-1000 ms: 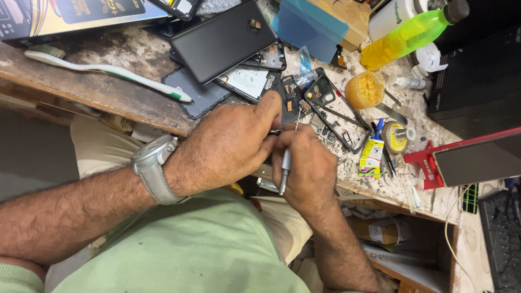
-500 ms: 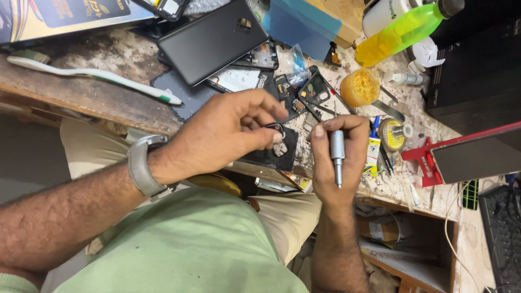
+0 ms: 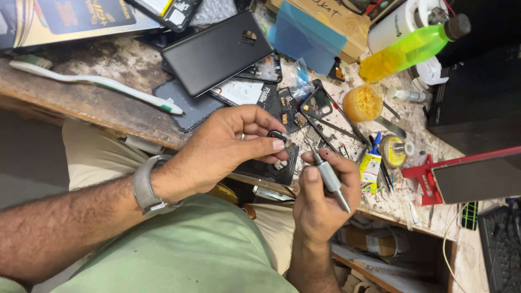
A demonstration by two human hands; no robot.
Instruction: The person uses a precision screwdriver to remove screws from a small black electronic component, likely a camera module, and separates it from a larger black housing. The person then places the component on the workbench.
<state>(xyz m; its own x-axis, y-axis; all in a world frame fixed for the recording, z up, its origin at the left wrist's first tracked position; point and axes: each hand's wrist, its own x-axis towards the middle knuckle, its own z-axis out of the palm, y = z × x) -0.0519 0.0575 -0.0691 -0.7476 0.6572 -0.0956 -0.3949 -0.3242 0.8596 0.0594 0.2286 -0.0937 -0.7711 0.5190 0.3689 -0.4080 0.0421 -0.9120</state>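
My left hand (image 3: pixel 230 144) pinches a small dark ring-shaped phone part (image 3: pixel 278 135) between thumb and fingertips, above a black phone frame (image 3: pixel 271 168) at the bench edge. A grey watch sits on that wrist. My right hand (image 3: pixel 323 201) grips a silver precision screwdriver (image 3: pixel 330 178), its thin tip pointing up toward the small part. The two hands are close together but apart.
A black phone back cover (image 3: pixel 217 51), opened phone boards (image 3: pixel 255 92), a white toothbrush (image 3: pixel 92 81), a yellow-green bottle (image 3: pixel 407 51), a yellow jar (image 3: pixel 362 103), a tape roll (image 3: pixel 393 151), a red clamp holding a screen (image 3: pixel 461 176) and a keyboard (image 3: pixel 499 244) crowd the worn wooden bench (image 3: pixel 81 103).
My hands have drawn apart. The left hand lifted the small dark part off the phone frame; the right hand pulled back and turned the screwdriver tip upward.
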